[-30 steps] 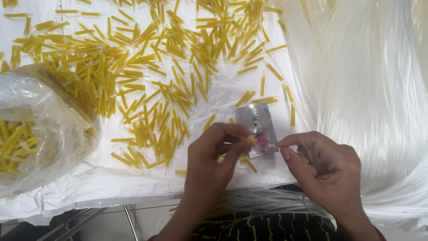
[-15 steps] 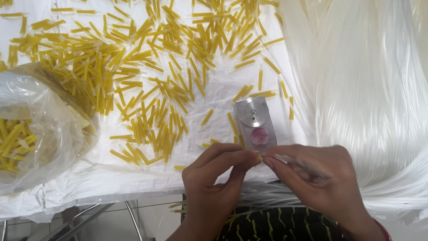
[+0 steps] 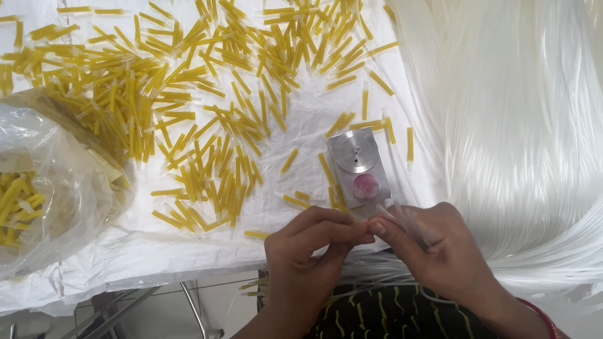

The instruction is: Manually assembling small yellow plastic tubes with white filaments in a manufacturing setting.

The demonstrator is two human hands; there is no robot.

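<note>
Left hand (image 3: pixel 308 254) pinched, thumb and forefinger closed on small yellow tube piece (image 3: pixel 355 220), mostly hidden at fingertips. Right hand (image 3: pixel 433 248) clenched on several clear thin tubes (image 3: pixel 402 216), forefinger tip meeting left fingertips. Both hands at near table edge, just below small metal block (image 3: pixel 359 166) with round disc and pink spot. Loose yellow tube pieces (image 3: pixel 188 125) scattered over white sheet (image 3: pixel 157 251). Plastic bag (image 3: pixel 44 201) holding more yellow pieces at far left. Large bundle of clear tubing (image 3: pixel 521 125) at right.
</note>
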